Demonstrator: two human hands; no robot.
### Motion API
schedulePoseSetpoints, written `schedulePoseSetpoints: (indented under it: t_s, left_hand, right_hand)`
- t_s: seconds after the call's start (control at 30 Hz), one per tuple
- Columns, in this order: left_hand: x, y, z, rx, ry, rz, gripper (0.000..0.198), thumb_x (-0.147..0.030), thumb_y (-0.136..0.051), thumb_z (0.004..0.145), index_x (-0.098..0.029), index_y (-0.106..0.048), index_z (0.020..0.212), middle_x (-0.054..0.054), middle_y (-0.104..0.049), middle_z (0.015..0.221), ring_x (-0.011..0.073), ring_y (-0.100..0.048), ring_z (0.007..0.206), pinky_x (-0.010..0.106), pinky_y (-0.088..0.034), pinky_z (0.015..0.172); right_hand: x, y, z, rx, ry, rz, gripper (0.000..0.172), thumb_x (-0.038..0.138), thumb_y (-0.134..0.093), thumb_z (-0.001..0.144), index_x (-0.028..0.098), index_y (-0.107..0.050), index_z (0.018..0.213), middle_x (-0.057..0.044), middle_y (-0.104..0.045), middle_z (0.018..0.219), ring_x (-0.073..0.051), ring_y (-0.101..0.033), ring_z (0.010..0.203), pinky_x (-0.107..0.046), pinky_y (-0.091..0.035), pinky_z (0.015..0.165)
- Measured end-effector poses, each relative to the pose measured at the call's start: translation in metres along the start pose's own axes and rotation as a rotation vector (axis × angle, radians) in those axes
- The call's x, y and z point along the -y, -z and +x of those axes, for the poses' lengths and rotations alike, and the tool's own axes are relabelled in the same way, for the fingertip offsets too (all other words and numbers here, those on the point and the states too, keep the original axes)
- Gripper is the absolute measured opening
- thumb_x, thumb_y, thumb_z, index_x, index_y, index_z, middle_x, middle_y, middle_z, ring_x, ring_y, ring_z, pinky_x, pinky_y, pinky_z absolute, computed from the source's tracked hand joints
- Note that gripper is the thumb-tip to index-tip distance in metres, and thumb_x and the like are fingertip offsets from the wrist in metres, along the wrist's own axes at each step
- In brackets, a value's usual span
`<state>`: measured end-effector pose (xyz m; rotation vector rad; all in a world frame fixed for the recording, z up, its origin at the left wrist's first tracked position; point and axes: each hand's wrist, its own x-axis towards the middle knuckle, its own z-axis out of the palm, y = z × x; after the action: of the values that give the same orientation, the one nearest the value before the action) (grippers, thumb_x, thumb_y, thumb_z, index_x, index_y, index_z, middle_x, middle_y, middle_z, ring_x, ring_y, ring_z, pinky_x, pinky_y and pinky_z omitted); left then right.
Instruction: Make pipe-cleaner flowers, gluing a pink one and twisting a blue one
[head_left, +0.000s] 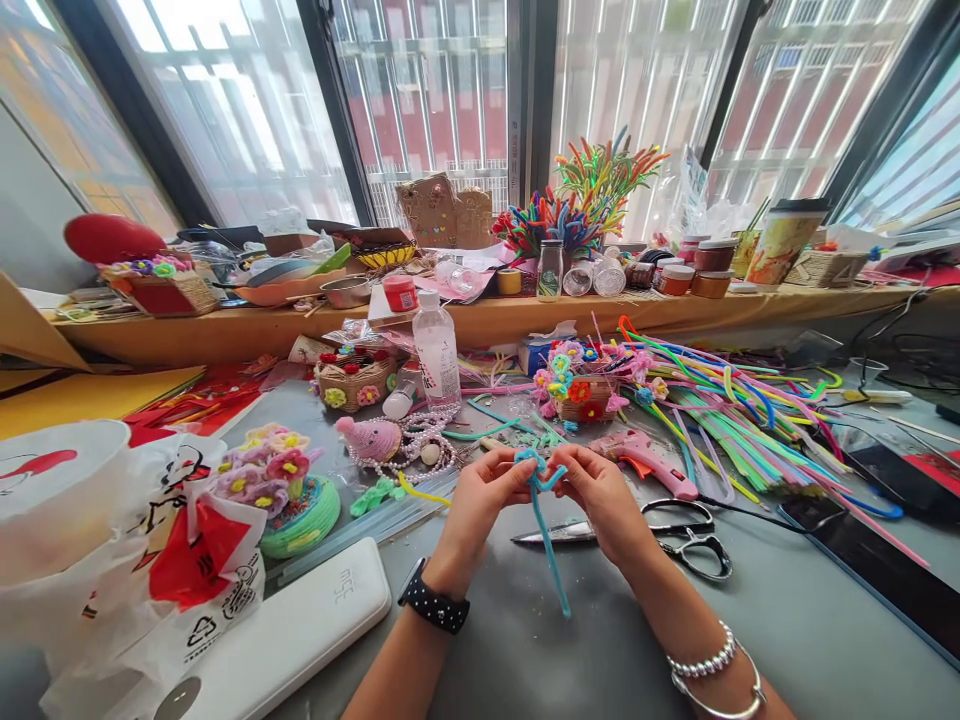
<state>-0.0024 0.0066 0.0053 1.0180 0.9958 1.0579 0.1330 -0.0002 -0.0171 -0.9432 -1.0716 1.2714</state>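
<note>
A light-blue pipe cleaner is between my two hands, its upper part bent into small loops and one long end hanging down. My left hand pinches the looped part between thumb and fingers. Close beside it, my right hand has its fingertips closed on a short bent end of the same pipe cleaner. Under my hands lies a pair of scissors with silver handles, its blades pointing left. Just behind my right hand rests a pink hot glue gun with an orange trigger.
Bundled coloured pipe cleaners spread at the right, near a dark phone. A white power bank and a plastic bag lie at the left. A bottle and flower-decorated baskets stand behind.
</note>
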Motion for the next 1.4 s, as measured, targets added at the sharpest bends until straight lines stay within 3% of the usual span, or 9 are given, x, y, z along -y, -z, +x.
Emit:
schedulePoseSetpoints:
  t_s: [0.1, 0.4, 0.5, 0.6, 0.77, 1.03, 1.4]
  left_hand:
    - [0.001, -0.001, 0.0, 0.0, -0.024, 0.03, 0.02, -0.029, -0.066, 0.06, -0.014, -0.062, 0.073, 0.003, -0.065, 0.064, 0.0107, -0.057, 0.056, 0.02, -0.045, 0.053]
    - [0.003, 0.0, 0.001, 0.026, -0.028, 0.138, 0.017, -0.028, -0.066, 0.06, -0.013, -0.058, 0.061, 0.0, -0.059, 0.055, 0.0089, -0.054, 0.051, 0.018, -0.042, 0.049]
    - [0.003, 0.001, 0.002, 0.038, -0.002, 0.135, 0.019, -0.029, -0.066, 0.06, -0.013, -0.055, 0.061, 0.0, -0.059, 0.057, 0.0093, -0.055, 0.052, 0.02, -0.044, 0.051]
    - [0.004, 0.002, 0.003, -0.02, -0.009, 0.086, 0.021, -0.029, -0.066, 0.06, -0.013, -0.053, 0.063, 0.001, -0.061, 0.06, 0.0098, -0.056, 0.055, 0.022, -0.046, 0.055]
    - [0.003, 0.003, 0.002, -0.103, -0.062, -0.041, 0.023, -0.032, -0.064, 0.061, -0.014, -0.052, 0.066, 0.0, -0.062, 0.064, 0.0098, -0.058, 0.057, 0.023, -0.047, 0.061]
    - [0.003, 0.0, 0.001, -0.093, -0.058, -0.079, 0.02, -0.029, -0.066, 0.06, -0.013, -0.053, 0.062, -0.001, -0.06, 0.06, 0.0087, -0.056, 0.056, 0.022, -0.048, 0.059]
    - [0.006, 0.003, 0.003, -0.002, -0.001, -0.199, 0.021, -0.023, -0.069, 0.058, -0.011, -0.066, 0.075, 0.004, -0.065, 0.076, 0.0126, -0.059, 0.073, 0.026, -0.047, 0.074]
  right_hand:
    - [-0.002, -0.001, 0.0, 0.049, 0.037, -0.139, 0.025, 0.041, -0.062, 0.063, 0.017, -0.057, 0.068, 0.001, -0.055, 0.062, -0.01, -0.048, 0.054, -0.023, -0.04, 0.052]
    - [0.001, -0.001, -0.002, 0.046, 0.247, -0.487, 0.018, 0.034, -0.051, 0.075, 0.019, -0.052, 0.065, 0.0, -0.05, 0.061, -0.013, -0.045, 0.058, -0.023, -0.036, 0.052]
    - [0.0, 0.001, 0.001, 0.087, 0.188, -0.45, 0.019, 0.035, -0.05, 0.075, 0.018, -0.052, 0.065, 0.001, -0.049, 0.06, -0.012, -0.044, 0.055, -0.023, -0.036, 0.05]
    - [-0.001, 0.003, 0.002, 0.043, 0.137, -0.359, 0.018, 0.035, -0.051, 0.075, 0.018, -0.054, 0.07, 0.001, -0.053, 0.062, -0.011, -0.047, 0.055, -0.024, -0.039, 0.052]
    - [0.003, 0.002, 0.0, 0.111, 0.069, -0.203, 0.021, 0.032, -0.057, 0.071, 0.017, -0.058, 0.085, -0.004, -0.06, 0.081, -0.015, -0.055, 0.072, -0.025, -0.044, 0.059]
    - [0.002, -0.001, -0.003, -0.011, 0.159, -0.241, 0.018, 0.031, -0.061, 0.068, 0.017, -0.059, 0.079, -0.001, -0.06, 0.074, -0.011, -0.054, 0.061, -0.023, -0.046, 0.055]
    - [-0.007, -0.003, -0.003, -0.141, 0.288, -0.182, 0.02, 0.026, -0.059, 0.071, 0.019, -0.053, 0.089, -0.002, -0.063, 0.081, -0.016, -0.06, 0.076, -0.031, -0.052, 0.07]
